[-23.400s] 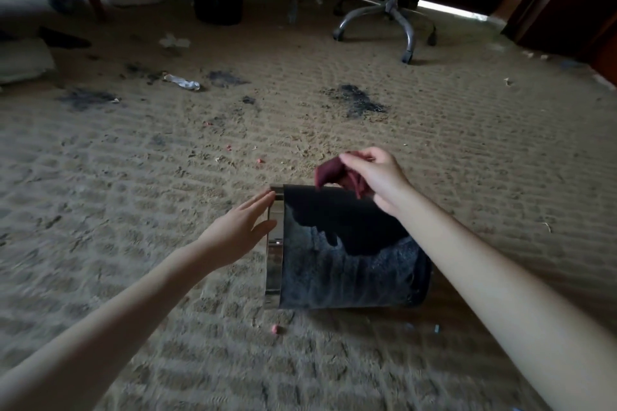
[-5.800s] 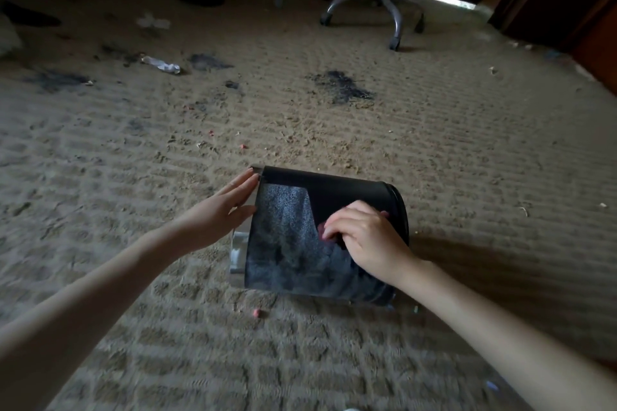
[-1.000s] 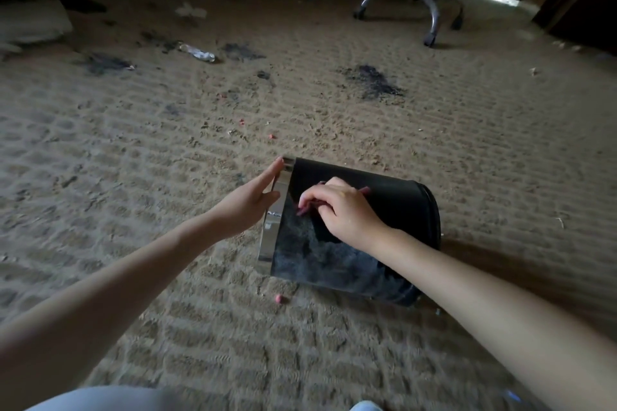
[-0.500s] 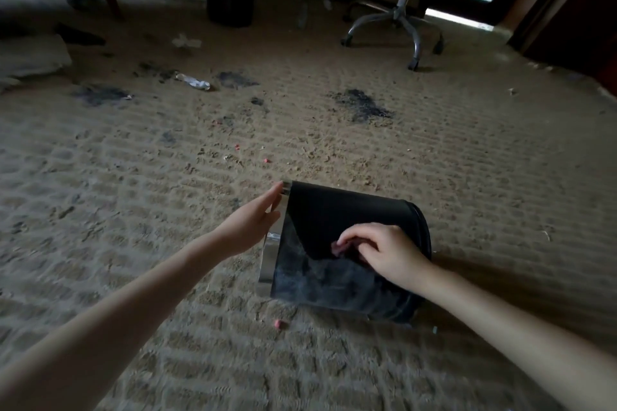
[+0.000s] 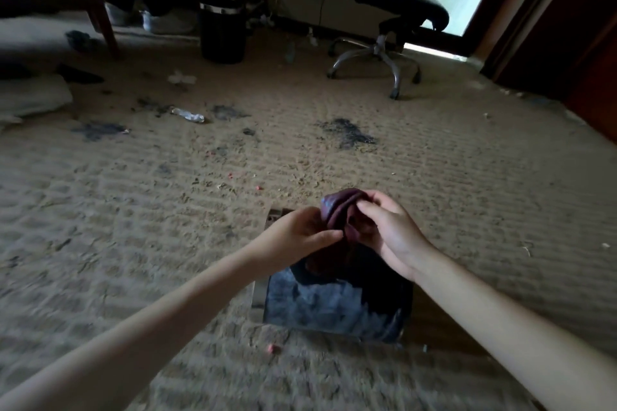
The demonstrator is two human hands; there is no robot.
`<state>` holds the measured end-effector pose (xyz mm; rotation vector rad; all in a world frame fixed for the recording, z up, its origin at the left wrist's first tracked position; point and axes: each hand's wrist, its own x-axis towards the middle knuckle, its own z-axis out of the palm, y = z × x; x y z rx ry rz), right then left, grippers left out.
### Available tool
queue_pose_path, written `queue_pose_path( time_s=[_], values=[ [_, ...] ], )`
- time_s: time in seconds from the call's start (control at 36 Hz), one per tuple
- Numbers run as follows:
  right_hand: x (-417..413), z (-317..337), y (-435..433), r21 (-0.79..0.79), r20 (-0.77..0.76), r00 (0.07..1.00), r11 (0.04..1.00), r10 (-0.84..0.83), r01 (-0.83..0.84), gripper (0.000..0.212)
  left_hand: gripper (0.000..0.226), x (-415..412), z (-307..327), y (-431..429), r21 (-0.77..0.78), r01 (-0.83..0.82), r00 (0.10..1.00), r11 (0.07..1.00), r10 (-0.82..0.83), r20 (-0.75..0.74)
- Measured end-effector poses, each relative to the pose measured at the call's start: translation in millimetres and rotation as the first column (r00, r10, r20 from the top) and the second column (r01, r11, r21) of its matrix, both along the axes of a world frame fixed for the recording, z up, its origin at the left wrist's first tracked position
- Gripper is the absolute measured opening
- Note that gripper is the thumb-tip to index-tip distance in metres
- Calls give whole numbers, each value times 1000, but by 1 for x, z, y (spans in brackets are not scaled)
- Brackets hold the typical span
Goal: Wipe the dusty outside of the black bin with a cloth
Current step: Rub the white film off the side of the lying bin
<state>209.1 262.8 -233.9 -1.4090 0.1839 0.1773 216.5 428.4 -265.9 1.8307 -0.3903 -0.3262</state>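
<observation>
On the littered carpet (image 5: 133,210): black bin (image 5: 334,307) tipped on its side, near wall grey with dust. Over it, dark red cloth (image 5: 337,210) bunched and pinched between left hand (image 5: 297,237) and right hand (image 5: 387,233), likely for refolding to a cleaner face; contact with bin unclear.

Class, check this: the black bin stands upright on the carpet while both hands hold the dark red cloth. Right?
No: the head view shows the black bin lying on its side on the carpet. Left hand and right hand hold the cloth.
</observation>
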Motion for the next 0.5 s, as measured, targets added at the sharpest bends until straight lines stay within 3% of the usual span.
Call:
queue_pose_path(
  time_s=[0.11, 0.22, 0.31, 0.42, 0.44, 0.5],
  values=[
    [-1, 8, 1, -213, 100, 994, 977, 35, -13, 16, 9, 5, -3, 3, 67, -180, 979, 981, 171, 114],
    [3, 15, -12, -547, 268, 960, 833, 85, 79, 11, 6, 8, 5, 15, 62, -216, 967, 974, 204, 153],
    [7, 20, -21, -623, 220, 966, 782, 136, 32, 10, 8, 8, 14, 22, 46, -160, 981, 986, 153, 123],
    [8, 23, -28, -360, -147, 973, 906, 178, -221, 24, 15, 3, 26, 20, -160, 45, 996, 986, -57, -74],
    [10, 20, -29, -431, -146, 972, 873, 182, -228, 25, 21, 1, 28, 20, -245, 68, 984, 967, -105, -142],
    [7, 15, -29, -674, 15, 989, 732, 150, -100, 21, 19, -3, 31, 17, -401, 76, 951, 913, -187, -246]
  ],
)
